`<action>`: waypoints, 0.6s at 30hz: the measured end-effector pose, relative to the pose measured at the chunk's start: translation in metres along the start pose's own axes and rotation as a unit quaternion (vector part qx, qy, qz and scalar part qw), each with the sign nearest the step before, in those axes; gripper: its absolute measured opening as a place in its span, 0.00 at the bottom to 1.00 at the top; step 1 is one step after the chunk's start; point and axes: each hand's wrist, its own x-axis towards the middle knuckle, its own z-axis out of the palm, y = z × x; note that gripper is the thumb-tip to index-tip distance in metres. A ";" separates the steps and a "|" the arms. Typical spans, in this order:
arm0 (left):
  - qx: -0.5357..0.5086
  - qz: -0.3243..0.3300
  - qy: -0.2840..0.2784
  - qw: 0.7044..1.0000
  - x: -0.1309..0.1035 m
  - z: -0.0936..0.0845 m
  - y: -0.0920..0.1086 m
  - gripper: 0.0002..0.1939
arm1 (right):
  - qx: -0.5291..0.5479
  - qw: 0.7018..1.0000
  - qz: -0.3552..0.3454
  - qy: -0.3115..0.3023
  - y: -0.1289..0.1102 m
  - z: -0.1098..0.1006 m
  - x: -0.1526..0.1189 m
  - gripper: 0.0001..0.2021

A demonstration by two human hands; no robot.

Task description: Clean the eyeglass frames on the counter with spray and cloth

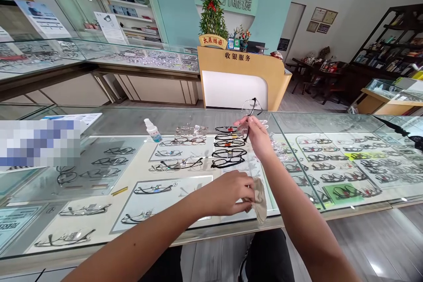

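Glasses (pixel 254 105), one pair, raised above the bench (pixel 211 231), pinched between thumb and fingers of the right hand (pixel 259 139); cloth (pixel 261 200), one, gripped by the curled fingers of the left hand (pixel 231 191), nearer the wearer. Risk, to my eye: a slack pinch could drop the pair, or a low wrist scatter the dark frames (pixel 228 161) close below. Also present: bottle (pixel 153 131), standing to the left, out of the hands' way.
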 end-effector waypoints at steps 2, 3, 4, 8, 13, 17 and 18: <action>-0.061 -0.051 0.017 0.997 0.000 -0.002 0.000 0.09 | -0.003 1.000 0.002 0.000 0.000 -0.001 0.000 0.16; -0.098 -0.093 0.029 0.990 -0.001 -0.004 -0.001 0.11 | -0.002 1.000 0.001 0.000 -0.001 -0.001 0.000 0.17; -0.142 -0.137 0.049 0.979 -0.002 -0.007 -0.003 0.13 | 0.000 1.000 -0.001 0.000 -0.001 -0.001 0.000 0.17; -0.357 -0.260 0.175 0.880 -0.008 -0.025 -0.017 0.19 | -0.001 1.000 0.001 0.005 -0.001 -0.002 0.001 0.19; -0.527 -0.325 0.299 0.726 -0.014 -0.056 -0.031 0.25 | -0.019 1.000 0.002 0.004 -0.003 -0.002 -0.001 0.18; -0.559 -0.320 0.411 0.644 -0.022 -0.078 -0.040 0.18 | -0.022 1.000 0.002 -0.005 -0.007 0.000 -0.004 0.17; -0.564 -0.315 0.434 0.628 -0.024 -0.083 -0.042 0.15 | -0.020 1.000 0.001 -0.012 -0.008 0.001 -0.004 0.17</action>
